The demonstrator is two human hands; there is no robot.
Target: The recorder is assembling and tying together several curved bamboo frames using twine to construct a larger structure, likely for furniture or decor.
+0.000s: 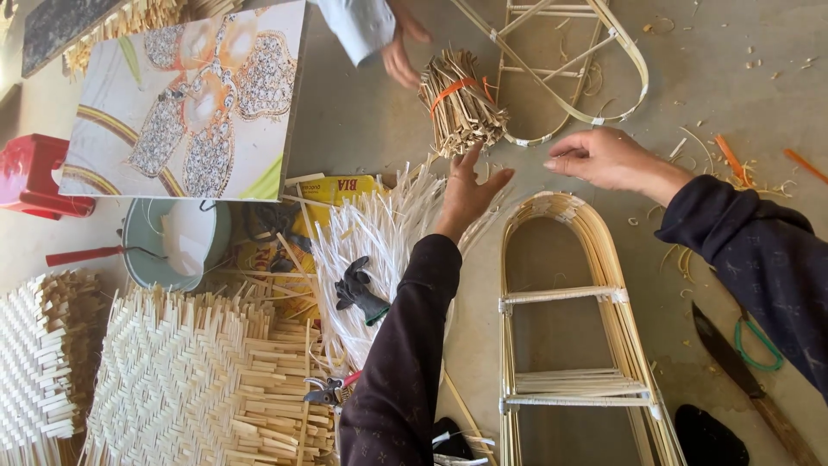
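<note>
Nearest, at the bottom edge of the concrete floor (362,121), lie woven bamboo mats (172,380) on the left, with pliers (332,390) resting at their right edge. Just beside them a fan of pale thin bamboo strips (379,233) spreads upward, a dark glove (358,289) lying on it. To the right lies an arched bamboo frame (586,336) with two crossbars, and past it, near the right edge, a knife (733,362) and a green loop (759,341).

Farther up, the left hand (470,190) reaches forward with its fingers spread and pointing up, empty, its fingertips just below a bundle of short bamboo sticks (461,102) tied with an orange band. The right hand (604,158) hovers palm down to the right of that bundle, fingers loosely together and slightly curled, holding nothing.

The bundle stands on the floor near the top middle, touching a second arched frame (595,112) behind it. Another person's hand (398,52), in a pale sleeve, touches the bundle's top left. To the left are a pale green bowl (138,250), a patterned board (190,95) and a red stool (34,173).
</note>
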